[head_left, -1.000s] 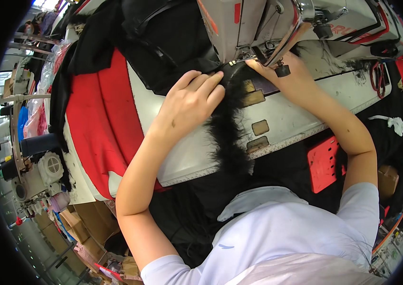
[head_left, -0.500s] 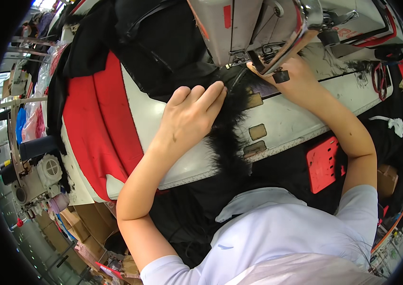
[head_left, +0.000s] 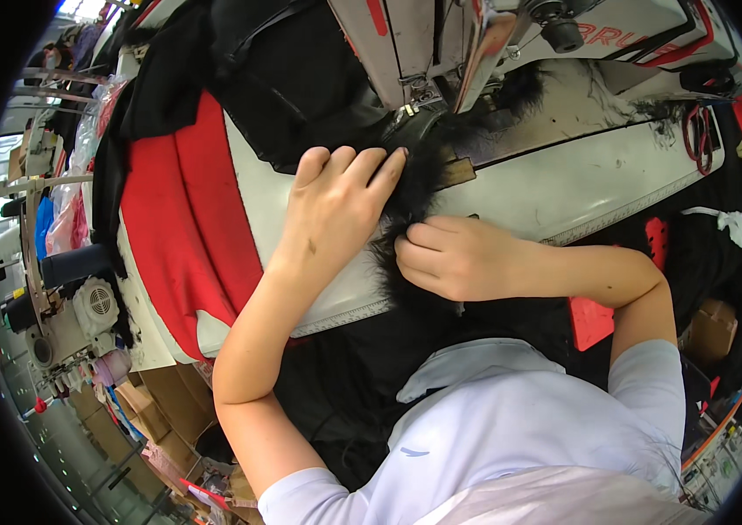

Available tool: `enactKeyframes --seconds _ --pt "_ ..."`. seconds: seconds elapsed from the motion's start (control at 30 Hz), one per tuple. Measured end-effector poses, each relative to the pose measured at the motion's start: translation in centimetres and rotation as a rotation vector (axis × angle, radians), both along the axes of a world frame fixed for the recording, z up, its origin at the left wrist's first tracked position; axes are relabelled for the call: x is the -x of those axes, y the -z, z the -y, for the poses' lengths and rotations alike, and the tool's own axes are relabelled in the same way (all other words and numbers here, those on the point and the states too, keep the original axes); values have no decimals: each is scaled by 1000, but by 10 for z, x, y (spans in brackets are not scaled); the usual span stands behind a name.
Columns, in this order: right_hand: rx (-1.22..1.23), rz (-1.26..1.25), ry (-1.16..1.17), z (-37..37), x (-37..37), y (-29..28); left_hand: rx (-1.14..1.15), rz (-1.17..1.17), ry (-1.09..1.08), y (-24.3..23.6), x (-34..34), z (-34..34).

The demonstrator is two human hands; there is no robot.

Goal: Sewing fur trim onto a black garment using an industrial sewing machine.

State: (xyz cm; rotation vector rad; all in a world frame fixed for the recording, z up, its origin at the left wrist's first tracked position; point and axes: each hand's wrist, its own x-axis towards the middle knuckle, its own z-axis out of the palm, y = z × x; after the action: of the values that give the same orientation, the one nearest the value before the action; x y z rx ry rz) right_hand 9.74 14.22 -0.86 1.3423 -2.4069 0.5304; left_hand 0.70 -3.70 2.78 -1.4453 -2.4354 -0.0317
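A black fur trim (head_left: 424,175) runs from under the head of a sewing machine (head_left: 400,52) toward the table's front edge. Beside it lies a black garment (head_left: 318,96), its edge meeting the trim near the presser foot. My left hand (head_left: 336,197) has its fingers bent and together at the garment's edge, touching the trim, its thumb out of sight. Nearer to me, my right hand (head_left: 458,260) is closed on the trim's lower part, with the fingertips sunk in the fur.
Red cloth (head_left: 182,219) hangs over the left of the white table (head_left: 581,179). Red-handled scissors (head_left: 699,140) lie at the far right. A red perforated plastic piece (head_left: 590,322) shows below my right forearm. Cardboard boxes (head_left: 169,407) stand at lower left.
My right hand has come from beside the needle area down toward me and now grips the trim's lower part. My left hand has shifted slightly left, fingers more bent.
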Motion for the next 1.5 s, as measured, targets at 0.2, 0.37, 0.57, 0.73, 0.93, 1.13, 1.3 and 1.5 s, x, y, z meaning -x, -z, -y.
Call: enactKeyframes --seconds 0.2,0.37,0.57,0.73,0.93,1.13,1.3,1.5 --pt "124 -49 52 13 -5 8 43 -128 20 4 -10 -6" --pt "143 -19 1 -4 0 8 -5 -99 -33 -1 -17 -14" --pt "77 -172 309 -73 47 -5 -19 6 -172 16 -43 -21" --pt "-217 -12 266 -80 81 -11 -59 -25 -210 22 -45 -21" --pt "196 1 329 -76 85 2 -62 -10 -147 18 -31 -18" --pt "-136 142 545 -81 76 -19 -79 55 -20 17 15 -11" --pt "-162 -196 537 -81 70 -23 -84 83 36 16 32 -12" --pt "-181 41 589 -85 74 -16 -107 65 17 16 35 -15"
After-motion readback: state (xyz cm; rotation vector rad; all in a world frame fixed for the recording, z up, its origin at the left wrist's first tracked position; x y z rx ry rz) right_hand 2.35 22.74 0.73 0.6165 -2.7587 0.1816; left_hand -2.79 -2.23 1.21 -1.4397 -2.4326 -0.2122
